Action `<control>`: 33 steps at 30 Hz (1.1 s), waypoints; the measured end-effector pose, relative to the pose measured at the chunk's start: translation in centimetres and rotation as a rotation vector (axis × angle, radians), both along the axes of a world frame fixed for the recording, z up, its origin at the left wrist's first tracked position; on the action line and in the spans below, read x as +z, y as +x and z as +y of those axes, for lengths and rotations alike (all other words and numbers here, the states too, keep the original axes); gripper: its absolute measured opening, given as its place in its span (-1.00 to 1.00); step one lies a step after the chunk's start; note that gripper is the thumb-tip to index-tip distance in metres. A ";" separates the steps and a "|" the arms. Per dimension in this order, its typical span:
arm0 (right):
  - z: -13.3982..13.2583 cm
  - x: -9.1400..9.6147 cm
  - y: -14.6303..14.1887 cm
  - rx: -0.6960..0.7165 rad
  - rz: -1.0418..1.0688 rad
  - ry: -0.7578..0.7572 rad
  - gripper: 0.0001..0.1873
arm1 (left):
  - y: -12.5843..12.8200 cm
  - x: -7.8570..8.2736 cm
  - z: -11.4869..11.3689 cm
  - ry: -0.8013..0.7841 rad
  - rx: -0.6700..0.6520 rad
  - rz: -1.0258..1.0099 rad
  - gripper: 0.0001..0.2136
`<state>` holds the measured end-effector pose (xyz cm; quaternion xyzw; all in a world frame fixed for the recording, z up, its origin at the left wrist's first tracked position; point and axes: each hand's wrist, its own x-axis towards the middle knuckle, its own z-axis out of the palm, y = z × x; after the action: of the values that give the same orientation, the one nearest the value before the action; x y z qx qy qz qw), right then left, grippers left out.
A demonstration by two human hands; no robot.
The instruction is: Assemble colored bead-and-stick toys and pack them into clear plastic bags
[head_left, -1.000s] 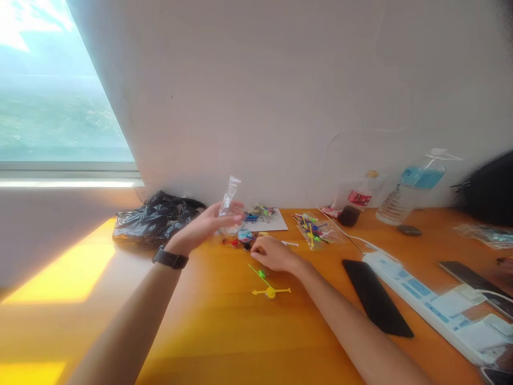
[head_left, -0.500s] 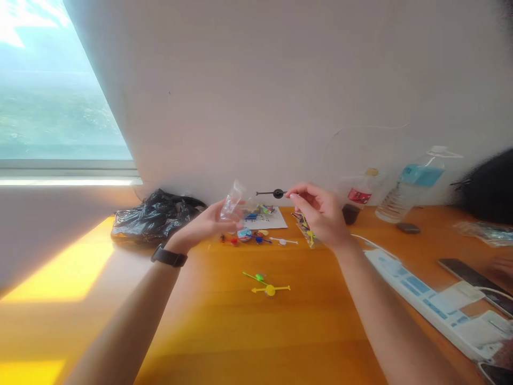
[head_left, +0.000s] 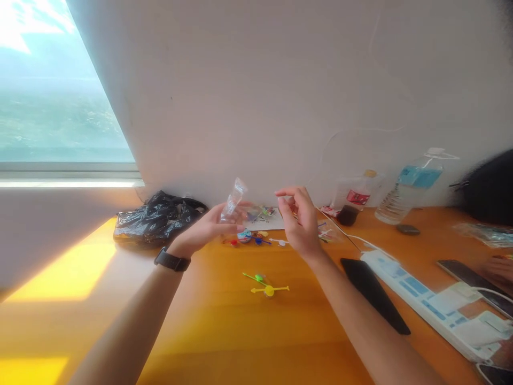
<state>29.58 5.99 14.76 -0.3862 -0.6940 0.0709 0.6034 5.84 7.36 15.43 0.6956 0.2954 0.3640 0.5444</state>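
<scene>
My left hand (head_left: 218,222), with a dark band on its wrist, grips a small crinkled clear plastic bag (head_left: 233,200) that sticks up above the fingers. My right hand (head_left: 298,219) hovers to the right of it, index finger and thumb slightly apart, with nothing visible between them. On the table in front lie a yellow arrow spinner (head_left: 269,291) and a green arrow spinner (head_left: 259,278), close together. Behind the hands are a blue spinner (head_left: 258,241), a white spinner (head_left: 281,243) and a red piece (head_left: 234,243). The black spinner is out of sight.
A black plastic bag (head_left: 158,219) lies at the back left. On the right are a cola bottle (head_left: 356,198), a large water bottle (head_left: 412,184), a power strip (head_left: 425,299), a black phone-like slab (head_left: 374,294) and another person's hand (head_left: 499,270). White paper (head_left: 274,220) lies near the wall.
My right hand has moved left and slightly closer; the black spinner it pinched no longer shows. The black slab beside the power strip has come into view. My left hand keeps the clear bag.
</scene>
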 end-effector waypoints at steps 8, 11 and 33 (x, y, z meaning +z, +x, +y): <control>2.8 -10.1 -2.4 0.251 -0.695 -0.352 -0.75 | -0.5 0.2 0.1 0.031 0.042 0.021 -0.41; 2.6 -10.4 -2.7 0.240 -0.720 -0.334 -0.76 | -0.5 0.4 0.1 0.042 0.066 0.024 -0.42; 3.2 -4.6 -0.8 0.281 -0.259 -0.282 -0.75 | -0.5 0.5 0.2 0.028 0.045 0.016 -0.46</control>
<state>28.77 9.24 10.21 -0.3722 -0.7958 0.2003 0.4336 5.32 7.54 15.88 0.6992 0.3103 0.3746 0.5240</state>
